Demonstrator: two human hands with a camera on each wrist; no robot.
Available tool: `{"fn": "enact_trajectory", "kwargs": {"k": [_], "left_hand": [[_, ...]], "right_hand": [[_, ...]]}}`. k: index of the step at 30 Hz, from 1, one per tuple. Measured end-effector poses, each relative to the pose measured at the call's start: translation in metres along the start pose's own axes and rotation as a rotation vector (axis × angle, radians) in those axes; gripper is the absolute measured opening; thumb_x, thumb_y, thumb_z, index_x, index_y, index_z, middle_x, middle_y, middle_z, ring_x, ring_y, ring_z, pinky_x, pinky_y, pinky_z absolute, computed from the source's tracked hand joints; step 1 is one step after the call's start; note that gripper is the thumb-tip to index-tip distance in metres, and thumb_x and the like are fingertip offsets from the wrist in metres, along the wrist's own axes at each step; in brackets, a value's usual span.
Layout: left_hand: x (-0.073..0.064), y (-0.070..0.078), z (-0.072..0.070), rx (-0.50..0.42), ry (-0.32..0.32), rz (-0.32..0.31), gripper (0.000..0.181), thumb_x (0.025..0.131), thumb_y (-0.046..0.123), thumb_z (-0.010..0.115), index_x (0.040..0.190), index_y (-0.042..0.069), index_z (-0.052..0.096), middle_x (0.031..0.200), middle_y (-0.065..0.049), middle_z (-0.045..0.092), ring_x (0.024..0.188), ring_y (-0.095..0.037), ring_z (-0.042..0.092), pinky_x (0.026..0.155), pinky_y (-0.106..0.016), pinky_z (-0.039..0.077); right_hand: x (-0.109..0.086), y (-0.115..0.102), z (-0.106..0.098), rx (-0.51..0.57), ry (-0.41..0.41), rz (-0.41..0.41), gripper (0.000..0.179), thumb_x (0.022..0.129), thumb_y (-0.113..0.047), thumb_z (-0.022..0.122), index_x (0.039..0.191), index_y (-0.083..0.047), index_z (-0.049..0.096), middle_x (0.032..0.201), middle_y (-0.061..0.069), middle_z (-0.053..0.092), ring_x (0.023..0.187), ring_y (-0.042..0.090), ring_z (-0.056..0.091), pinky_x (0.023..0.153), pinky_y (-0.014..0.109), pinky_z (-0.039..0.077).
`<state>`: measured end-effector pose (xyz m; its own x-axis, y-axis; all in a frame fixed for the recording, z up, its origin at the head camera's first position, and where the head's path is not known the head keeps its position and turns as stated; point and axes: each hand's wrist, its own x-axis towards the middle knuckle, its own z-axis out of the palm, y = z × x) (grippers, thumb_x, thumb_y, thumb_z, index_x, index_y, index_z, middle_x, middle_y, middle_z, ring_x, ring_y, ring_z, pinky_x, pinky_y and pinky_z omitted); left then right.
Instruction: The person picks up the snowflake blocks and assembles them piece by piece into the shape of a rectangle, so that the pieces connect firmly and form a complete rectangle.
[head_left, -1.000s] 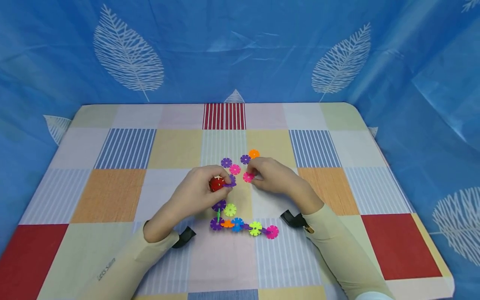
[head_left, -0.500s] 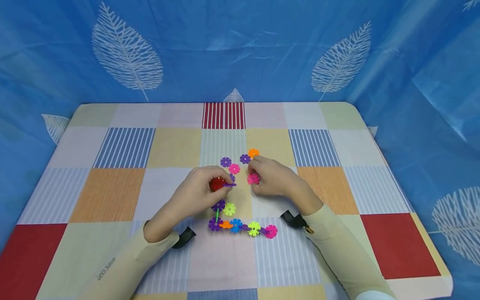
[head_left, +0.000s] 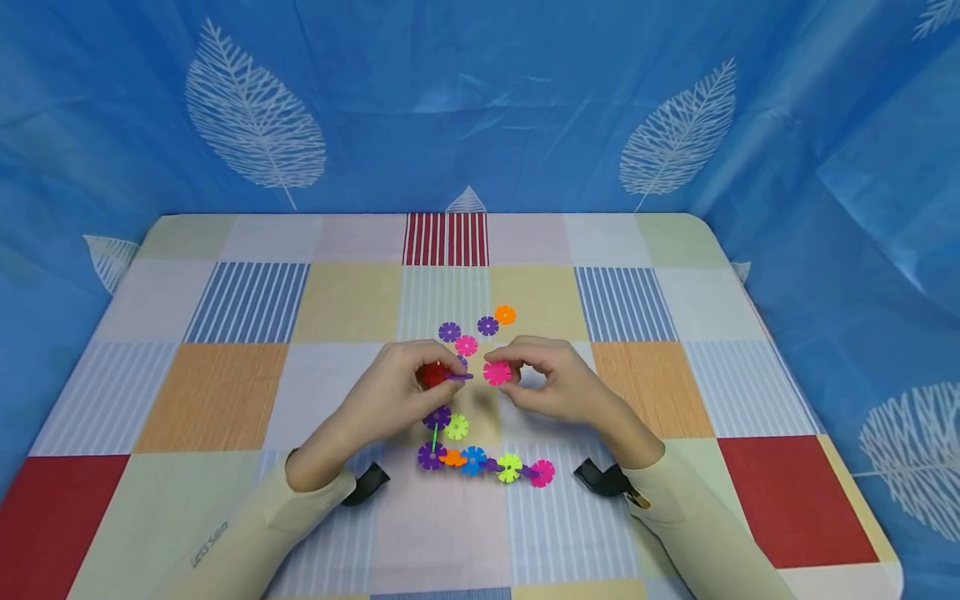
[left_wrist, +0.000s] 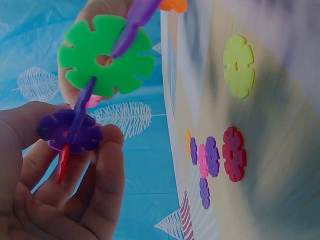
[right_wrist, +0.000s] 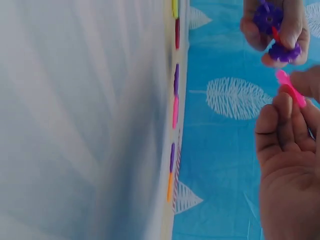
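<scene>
My left hand (head_left: 397, 383) pinches the upper end of a chain of flower-shaped interlocking discs, where a red disc (head_left: 432, 375) joins a purple disc (head_left: 460, 377) seen edge-on. Below the hand the chain runs down through a green disc (left_wrist: 107, 55), then bends right past an orange and a blue disc (head_left: 473, 460) to a pink end disc (head_left: 542, 473). Between thumb and fingertips, my right hand (head_left: 558, 379) holds a single pink disc (head_left: 497, 372). A small gap separates it from the purple end disc (right_wrist: 285, 52) in the right wrist view.
Loose discs lie beyond the hands: purple (head_left: 450, 332), pink (head_left: 466, 345), another purple (head_left: 487, 326) and orange (head_left: 506, 315). A yellow-green disc (head_left: 456, 427) lies beside the chain. The left wrist view also shows a loose red disc (left_wrist: 234, 154). A patchwork cloth (head_left: 345, 300) covers the table.
My right hand has lifted the pink disc and turned it face-on, bringing it nearer the chain's end. The left hand stays in place; its purple end disc has tilted from face-on to edge-on.
</scene>
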<state>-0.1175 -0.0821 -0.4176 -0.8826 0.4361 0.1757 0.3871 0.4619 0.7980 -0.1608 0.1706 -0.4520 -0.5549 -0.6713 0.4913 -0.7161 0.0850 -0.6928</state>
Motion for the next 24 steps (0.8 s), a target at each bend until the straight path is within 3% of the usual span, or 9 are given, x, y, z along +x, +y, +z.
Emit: {"fn": "enact_trajectory", "kwargs": {"k": [6, 19, 24], "left_hand": [[-0.0021, 0.0003, 0.0019, -0.047, 0.016, 0.012, 0.014, 0.085, 0.007, 0.075, 0.097, 0.014, 0.074, 0.094, 0.007, 0.068, 0.070, -0.010, 0.059, 0.059, -0.024, 0.055], [-0.0003, 0.0028, 0.0032, -0.073, 0.034, 0.045, 0.014, 0.084, 0.005, 0.076, 0.096, 0.012, 0.075, 0.092, 0.007, 0.069, 0.069, -0.009, 0.059, 0.060, -0.024, 0.056], [0.0004, 0.0036, 0.0039, -0.090, 0.017, 0.092, 0.011, 0.085, 0.003, 0.074, 0.093, 0.009, 0.075, 0.092, 0.006, 0.069, 0.069, -0.009, 0.058, 0.061, -0.025, 0.056]], "right_hand": [[-0.0044, -0.0051, 0.0098, 0.149, 0.077, -0.048, 0.056, 0.073, 0.023, 0.069, 0.125, 0.003, 0.063, 0.094, 0.012, 0.065, 0.074, 0.016, 0.051, 0.057, 0.024, 0.042], [-0.0025, -0.0091, 0.0092, 0.148, 0.063, -0.029, 0.043, 0.083, 0.003, 0.070, 0.126, -0.002, 0.065, 0.093, 0.003, 0.066, 0.075, 0.012, 0.057, 0.061, 0.024, 0.049], [-0.0020, -0.0101, 0.0113, 0.141, 0.078, -0.028, 0.043, 0.080, 0.006, 0.071, 0.122, -0.001, 0.067, 0.093, 0.004, 0.067, 0.075, 0.012, 0.059, 0.062, 0.024, 0.050]]}}
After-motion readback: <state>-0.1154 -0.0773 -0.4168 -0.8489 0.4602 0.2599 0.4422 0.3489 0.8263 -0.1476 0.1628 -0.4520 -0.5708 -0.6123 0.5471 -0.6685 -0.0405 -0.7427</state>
